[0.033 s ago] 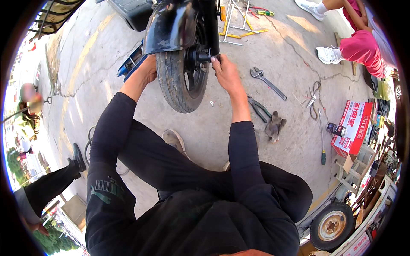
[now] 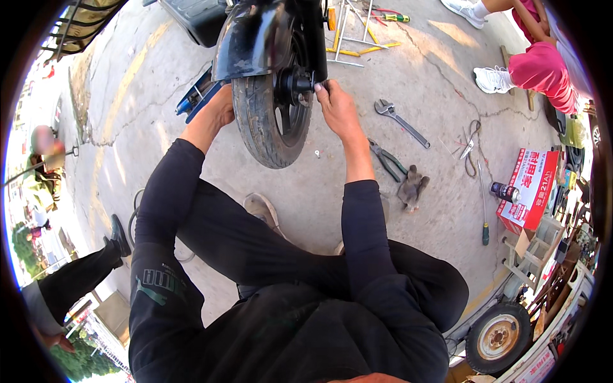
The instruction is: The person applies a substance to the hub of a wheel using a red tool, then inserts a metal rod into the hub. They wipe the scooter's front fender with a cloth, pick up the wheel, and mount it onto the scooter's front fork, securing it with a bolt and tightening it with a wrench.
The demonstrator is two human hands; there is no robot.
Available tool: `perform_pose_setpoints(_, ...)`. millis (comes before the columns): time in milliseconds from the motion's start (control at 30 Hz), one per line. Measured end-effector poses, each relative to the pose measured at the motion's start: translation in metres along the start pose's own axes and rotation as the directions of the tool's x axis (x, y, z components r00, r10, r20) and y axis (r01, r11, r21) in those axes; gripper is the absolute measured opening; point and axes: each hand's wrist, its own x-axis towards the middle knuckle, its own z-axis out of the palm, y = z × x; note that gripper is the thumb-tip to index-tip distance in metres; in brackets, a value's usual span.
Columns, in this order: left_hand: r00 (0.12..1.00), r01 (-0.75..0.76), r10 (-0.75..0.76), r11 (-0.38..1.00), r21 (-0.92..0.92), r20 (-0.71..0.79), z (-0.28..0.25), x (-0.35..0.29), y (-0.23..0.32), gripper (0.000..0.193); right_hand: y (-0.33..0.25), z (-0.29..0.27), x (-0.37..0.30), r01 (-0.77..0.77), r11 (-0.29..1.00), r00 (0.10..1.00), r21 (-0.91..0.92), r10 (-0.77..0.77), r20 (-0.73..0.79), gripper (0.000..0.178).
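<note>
A scooter wheel point(image 2: 267, 124) with a worn black tyre stands in front of me under a glossy black mudguard point(image 2: 248, 51). My left hand point(image 2: 223, 105) reaches in at the left side of the tyre, its fingers hidden behind the wheel. On the other side, my right hand point(image 2: 336, 105) is closed at the outer end of the wheel hub point(image 2: 295, 84), thumb on top. What lies between its fingers is too small and covered to name. Next to my left wrist, a blue jack-like tool point(image 2: 196, 97) rests on the ground.
To the right lie an adjustable wrench point(image 2: 402, 123), pliers point(image 2: 387, 159), a dirty glove point(image 2: 412, 187), scissors point(image 2: 470, 143) and a screwdriver point(image 2: 484, 217). Beyond them are a red-and-white box point(image 2: 529, 185), a can point(image 2: 504, 191) and a small tyre point(image 2: 498, 338). Someone in red shorts point(image 2: 543, 73) sits at upper right.
</note>
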Motion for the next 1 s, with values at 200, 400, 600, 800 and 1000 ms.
perform_pose_setpoints(200, 0.979, -0.026, 0.084, 0.957, -0.289, 0.188, -0.012, 0.011, -0.021, 0.036, -0.012, 0.001, 0.001, 0.074, 0.992, 0.996, -0.105, -0.078, -0.036, 0.033)
perform_pose_setpoints(400, 0.984, -0.11, 0.139, 0.965, -0.237, 0.109, -0.014, 0.015, -0.029, 0.036, -0.014, 0.006, 0.013, -0.072, 0.985, 0.996, -0.16, 0.063, -0.061, 0.047)
perform_pose_setpoints(600, 0.98, -0.191, 0.196, 0.974, -0.124, 0.036, -0.025, 0.016, -0.037, 0.036, -0.017, 0.007, 0.009, -0.147, 0.982, 0.989, -0.122, 0.142, -0.048, 0.05)
perform_pose_setpoints(800, 0.958, -0.285, 0.285, 0.958, 0.026, -0.014, -0.033, 0.025, -0.045, 0.035, -0.004, 0.0, -0.002, 0.107, 0.991, 0.993, -0.085, -0.11, -0.042, 0.033)
perform_pose_setpoints(1000, 0.947, -0.278, 0.302, 0.94, 0.197, -0.107, -0.069, 0.041, -0.053, 0.033, -0.007, -0.002, 0.001, 0.113, 0.985, 0.993, -0.129, -0.114, -0.002, 0.034)
